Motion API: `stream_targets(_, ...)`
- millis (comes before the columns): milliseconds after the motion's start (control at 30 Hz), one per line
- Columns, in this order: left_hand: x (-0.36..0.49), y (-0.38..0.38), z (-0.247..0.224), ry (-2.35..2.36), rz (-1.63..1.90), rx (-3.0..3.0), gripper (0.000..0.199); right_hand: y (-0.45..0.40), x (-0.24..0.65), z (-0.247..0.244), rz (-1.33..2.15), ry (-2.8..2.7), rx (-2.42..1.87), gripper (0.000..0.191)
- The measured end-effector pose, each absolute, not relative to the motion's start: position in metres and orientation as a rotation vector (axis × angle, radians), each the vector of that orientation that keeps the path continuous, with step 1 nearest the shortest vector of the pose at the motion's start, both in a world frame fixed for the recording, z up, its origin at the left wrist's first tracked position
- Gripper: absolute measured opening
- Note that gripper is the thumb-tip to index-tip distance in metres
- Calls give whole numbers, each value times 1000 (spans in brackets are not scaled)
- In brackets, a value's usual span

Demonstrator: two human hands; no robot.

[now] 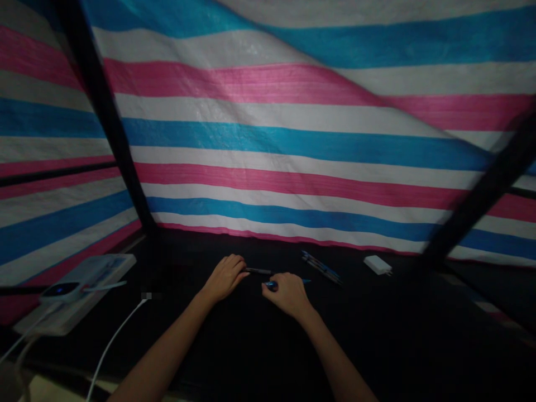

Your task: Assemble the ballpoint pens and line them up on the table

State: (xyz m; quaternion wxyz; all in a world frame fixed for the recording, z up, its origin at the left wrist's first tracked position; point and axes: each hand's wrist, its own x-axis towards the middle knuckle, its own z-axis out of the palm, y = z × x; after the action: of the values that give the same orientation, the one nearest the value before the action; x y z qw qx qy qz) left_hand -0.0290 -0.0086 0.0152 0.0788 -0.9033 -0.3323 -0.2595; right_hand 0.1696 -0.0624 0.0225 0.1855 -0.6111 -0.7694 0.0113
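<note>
Near the middle of the black table, my left hand (pixel 226 276) has its fingers closed around one end of a dark pen (pixel 258 271). The pen's other end points toward my right hand (pixel 287 291). That hand is curled around a blue object (pixel 272 286), whose rounded end shows by the thumb; a thin blue tip sticks out on the hand's far side. To the right of it, several pens (pixel 321 268) lie side by side on the table.
A white charger (pixel 377 265) lies at the right. At the left are a pale box (pixel 104 273) with a device (pixel 62 291) on it and a white cable (pixel 115 340). Black posts (pixel 104 111) and striped sheeting (pixel 272 151) enclose the black table (pixel 234 346).
</note>
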Motion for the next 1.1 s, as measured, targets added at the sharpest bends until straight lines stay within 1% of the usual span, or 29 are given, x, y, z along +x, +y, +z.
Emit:
stream_targets(100, -29, -8, 14, -985, -769, -2698, 21, -63, 167, 24, 13, -2182, -1711, 42)
stream_targets(267, -28, -6, 11, -979, -744, -2703, 22, -65, 162, 24, -74, -2187, -1700, 30)
stream_targets(467, -27, -6, 11, -962, -745, -2697, 25, -66, 157, 24, -73, -2096, -1671, 34)
stream_targets(633, -27, -6, 9, -962, -748, -2693, 28, -65, 155, 20, -118, -2157, -1679, 26)
stream_targets(700, -26, -7, 8, -956, -756, -2705, 29, -66, 155, 19, -114, -2174, -1669, 28)
stream_targets(800, -23, -9, 7, -944, -834, -2781, 30, -67, 153, 17, -132, -2221, -1584, 31)
stream_targets(933, -19, -11, 9, -1032, -1046, -2892, 34, -70, 150, 11, -217, -2328, -1445, 26)
stream_targets(1000, -18, -11, 9, -1061, -1065, -2941, 29, -71, 148, 7, -213, -2360, -1418, 33)
stream_targets(1100, -17, -9, 6, -1078, -982, -3034, 21, -72, 147, 5, -97, -2358, -1384, 46)
